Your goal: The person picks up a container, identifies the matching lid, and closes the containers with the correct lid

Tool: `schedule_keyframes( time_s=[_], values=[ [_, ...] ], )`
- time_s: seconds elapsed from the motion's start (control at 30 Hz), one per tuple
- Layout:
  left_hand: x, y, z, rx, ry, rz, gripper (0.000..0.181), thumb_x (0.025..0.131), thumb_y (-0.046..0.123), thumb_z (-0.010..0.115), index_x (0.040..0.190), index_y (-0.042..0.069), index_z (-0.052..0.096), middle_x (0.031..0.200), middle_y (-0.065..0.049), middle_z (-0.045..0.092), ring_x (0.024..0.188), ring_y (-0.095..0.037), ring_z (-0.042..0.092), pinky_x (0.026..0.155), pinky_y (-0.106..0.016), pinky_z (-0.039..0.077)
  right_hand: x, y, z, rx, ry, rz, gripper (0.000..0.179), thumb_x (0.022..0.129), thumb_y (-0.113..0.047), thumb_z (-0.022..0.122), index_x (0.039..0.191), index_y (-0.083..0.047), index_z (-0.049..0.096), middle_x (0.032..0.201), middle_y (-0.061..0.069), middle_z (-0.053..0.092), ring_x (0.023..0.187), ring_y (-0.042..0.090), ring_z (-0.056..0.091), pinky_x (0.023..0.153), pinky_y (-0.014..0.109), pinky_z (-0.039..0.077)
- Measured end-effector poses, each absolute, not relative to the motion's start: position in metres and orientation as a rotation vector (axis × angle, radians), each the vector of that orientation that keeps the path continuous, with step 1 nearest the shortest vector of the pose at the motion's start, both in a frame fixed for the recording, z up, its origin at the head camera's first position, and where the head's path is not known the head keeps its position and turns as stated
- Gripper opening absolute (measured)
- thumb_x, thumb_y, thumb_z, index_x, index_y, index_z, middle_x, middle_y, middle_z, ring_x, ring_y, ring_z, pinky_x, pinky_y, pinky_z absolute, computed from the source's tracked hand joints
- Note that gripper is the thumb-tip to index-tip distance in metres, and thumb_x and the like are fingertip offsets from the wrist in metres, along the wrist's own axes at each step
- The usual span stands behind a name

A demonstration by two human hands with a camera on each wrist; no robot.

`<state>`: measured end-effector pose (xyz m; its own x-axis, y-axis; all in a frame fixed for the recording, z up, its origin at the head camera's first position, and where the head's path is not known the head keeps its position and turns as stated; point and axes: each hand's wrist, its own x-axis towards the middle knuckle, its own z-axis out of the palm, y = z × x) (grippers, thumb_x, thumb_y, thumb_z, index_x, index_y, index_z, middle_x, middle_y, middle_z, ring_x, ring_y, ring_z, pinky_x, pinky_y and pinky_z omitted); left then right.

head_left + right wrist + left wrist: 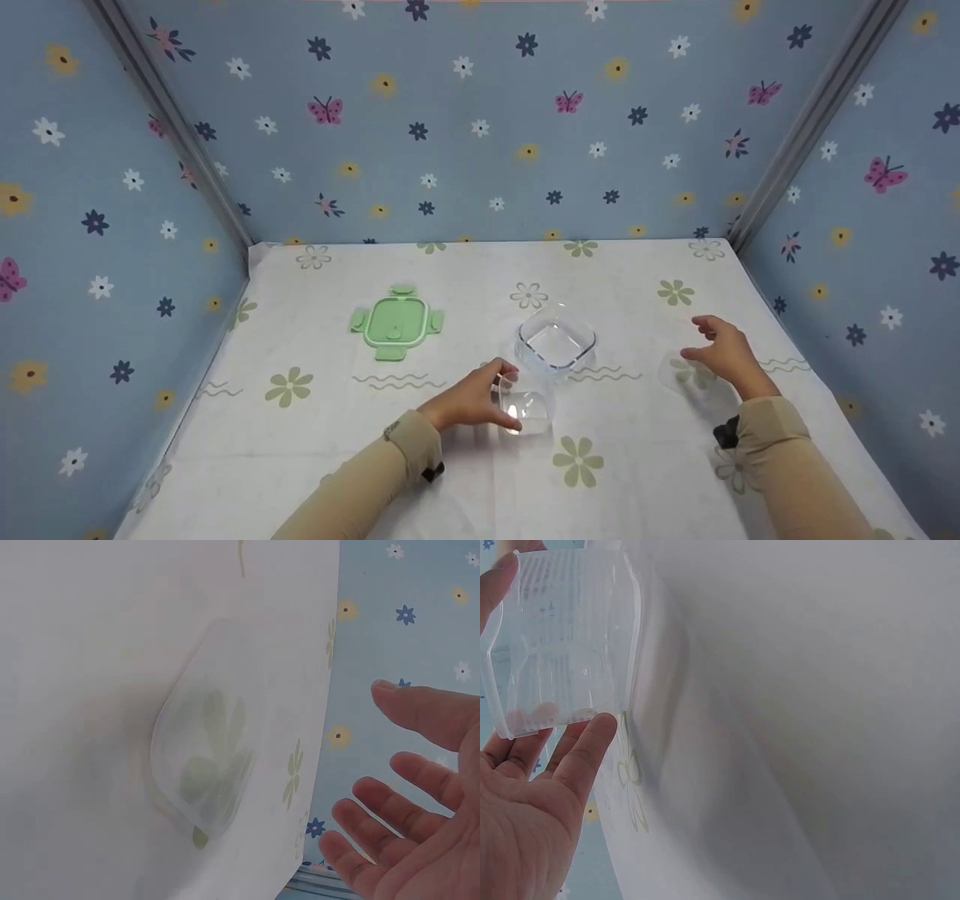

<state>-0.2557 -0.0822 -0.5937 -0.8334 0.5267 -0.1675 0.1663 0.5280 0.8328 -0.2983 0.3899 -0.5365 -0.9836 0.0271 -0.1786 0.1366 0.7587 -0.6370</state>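
My left hand point(474, 397) grips a small clear plastic container point(531, 412) by its side, thumb at the near edge and fingers at the far edge. In the left wrist view that container point(570, 675) sits between the thumb and the fingers point(585, 757). A translucent lid point(675, 379) lies flat on the cloth at the right. Just beyond it my right hand point(726, 356) is held with fingers parted and nothing in it. The right wrist view shows the lid point(199, 757) apart from the spread fingers of this hand point(427, 832).
A square glass container point(556, 343) stands just behind the plastic one. Farther left lies a green lid point(397, 322) with clips on its sides. The white flowered tablecloth point(637, 465) covers the table, and blue patterned walls point(465, 112) enclose it at the back and sides.
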Motion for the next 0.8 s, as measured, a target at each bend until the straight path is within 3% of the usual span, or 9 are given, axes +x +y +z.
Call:
schedule_keyframes(
  time_s=[0.17,0.47,0.8],
  values=[
    [-0.255,-0.082,-0.594,0.561,2.376,1.225,0.086,0.081,0.035,0.102,0.150,0.017,0.053,0.157,-0.008,0.064,0.148,-0.033,0.059,0.130,-0.055,0.048,-0.297,0.400,-0.541,0.167,2.773,-1.010,0.079,0.103,-0.013,0.078,0.166,0.010,0.037,0.169,0.044,0.039,0.159,0.063,0.037,0.132,0.074,0.036],
    [-0.256,-0.084,-0.595,0.634,2.375,1.266,0.085,0.079,0.032,0.103,0.147,0.011,0.055,0.151,-0.012,0.065,0.140,-0.032,0.061,0.121,-0.050,0.054,-0.296,0.414,-0.550,0.190,2.766,-0.955,0.082,0.102,-0.013,0.078,0.166,0.013,0.034,0.171,0.046,0.033,0.161,0.066,0.031,0.133,0.076,0.033],
    [-0.255,-0.083,-0.594,0.616,2.383,1.246,0.086,0.079,0.031,0.103,0.148,0.012,0.054,0.151,-0.010,0.065,0.140,-0.031,0.061,0.123,-0.052,0.051,-0.288,0.432,-0.555,0.222,2.757,-0.944,0.088,0.101,-0.015,0.080,0.168,0.013,0.030,0.173,0.048,0.025,0.161,0.069,0.027,0.133,0.078,0.030]
  ],
)
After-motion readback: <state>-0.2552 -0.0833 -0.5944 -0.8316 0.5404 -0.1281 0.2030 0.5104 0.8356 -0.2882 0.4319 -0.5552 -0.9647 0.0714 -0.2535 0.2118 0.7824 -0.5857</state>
